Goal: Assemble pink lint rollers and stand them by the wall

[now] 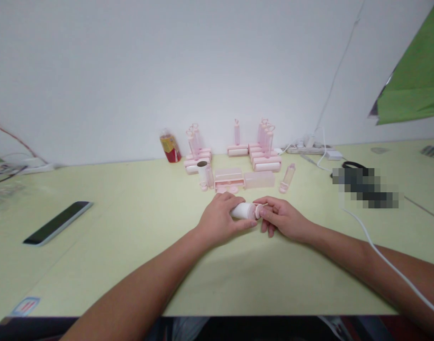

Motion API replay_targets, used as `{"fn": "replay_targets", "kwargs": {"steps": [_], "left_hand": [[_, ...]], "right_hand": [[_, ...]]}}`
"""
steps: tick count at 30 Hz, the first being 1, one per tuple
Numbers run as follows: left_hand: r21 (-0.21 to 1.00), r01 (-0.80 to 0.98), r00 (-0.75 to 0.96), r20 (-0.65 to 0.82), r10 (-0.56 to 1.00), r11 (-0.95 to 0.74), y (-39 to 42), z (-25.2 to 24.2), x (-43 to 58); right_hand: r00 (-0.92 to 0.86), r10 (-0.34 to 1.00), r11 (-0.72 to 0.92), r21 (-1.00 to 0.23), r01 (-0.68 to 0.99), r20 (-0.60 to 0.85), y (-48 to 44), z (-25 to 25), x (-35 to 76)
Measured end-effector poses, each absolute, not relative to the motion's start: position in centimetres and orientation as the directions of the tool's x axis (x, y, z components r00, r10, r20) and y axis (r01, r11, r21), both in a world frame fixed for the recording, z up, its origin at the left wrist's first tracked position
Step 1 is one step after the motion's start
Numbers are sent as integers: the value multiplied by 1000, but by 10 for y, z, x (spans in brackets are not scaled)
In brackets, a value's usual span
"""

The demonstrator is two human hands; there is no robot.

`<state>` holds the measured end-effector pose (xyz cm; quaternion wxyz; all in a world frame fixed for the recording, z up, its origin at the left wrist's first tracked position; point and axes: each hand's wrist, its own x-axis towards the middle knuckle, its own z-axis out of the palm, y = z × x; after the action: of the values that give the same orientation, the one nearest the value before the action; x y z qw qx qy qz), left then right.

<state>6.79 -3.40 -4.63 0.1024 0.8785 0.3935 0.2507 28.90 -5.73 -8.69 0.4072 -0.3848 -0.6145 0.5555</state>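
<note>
My left hand (pixel 220 219) wraps around a white lint roll (pixel 242 210) lying sideways just above the pale yellow table (pixel 131 222). My right hand (pixel 281 218) pinches the pink end cap (pixel 257 211) at the roll's right end. Both hands meet at the middle of the table. Behind them lie pink roller parts: a clear pink case (pixel 259 179), a pink tray piece (pixel 229 179), a bare roll on a handle (pixel 203 174) and a loose pink handle (pixel 287 178).
Assembled pink lint rollers (pixel 265 151) stand in groups by the wall. A red can (pixel 170 147) stands left of them. A dark phone (pixel 58 222) lies at the left. A power strip (pixel 307 149) and white cables (pixel 376 251) run along the right.
</note>
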Motion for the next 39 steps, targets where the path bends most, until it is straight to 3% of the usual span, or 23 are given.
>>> {"fn": "replay_targets", "kwargs": {"steps": [39], "left_hand": [[391, 653, 548, 347, 761, -649, -37, -45, 70]], "right_hand": [[-360, 929, 98, -995, 17, 85, -60, -91, 284]]}}
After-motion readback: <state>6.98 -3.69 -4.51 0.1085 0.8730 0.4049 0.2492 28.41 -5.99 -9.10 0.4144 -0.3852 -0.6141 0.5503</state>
